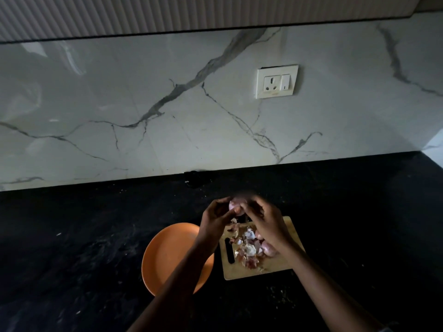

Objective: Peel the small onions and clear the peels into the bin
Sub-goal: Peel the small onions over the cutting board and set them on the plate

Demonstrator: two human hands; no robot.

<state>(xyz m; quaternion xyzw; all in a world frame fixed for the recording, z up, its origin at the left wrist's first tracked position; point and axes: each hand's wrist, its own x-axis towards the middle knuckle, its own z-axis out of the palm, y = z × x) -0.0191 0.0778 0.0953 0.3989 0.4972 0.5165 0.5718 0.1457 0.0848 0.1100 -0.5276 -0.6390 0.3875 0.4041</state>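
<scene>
Both forearms reach up over the dark bench point(84, 236). I see my left hand point(213, 219) and right hand point(261, 221) with their grip clamped on one small onion point(233, 204), held above the cutting board point(282, 267), where peels point(249, 250) and another onion point(269, 249) lie. Beside it sits an orange plate point(165, 250). I'd pinch only loose skin and drop it over the board.

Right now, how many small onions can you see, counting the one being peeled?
2: one onion held between both hands above the counter, one whole onion on the cutting board beside the peels. More may hide under peels or hands.
</scene>
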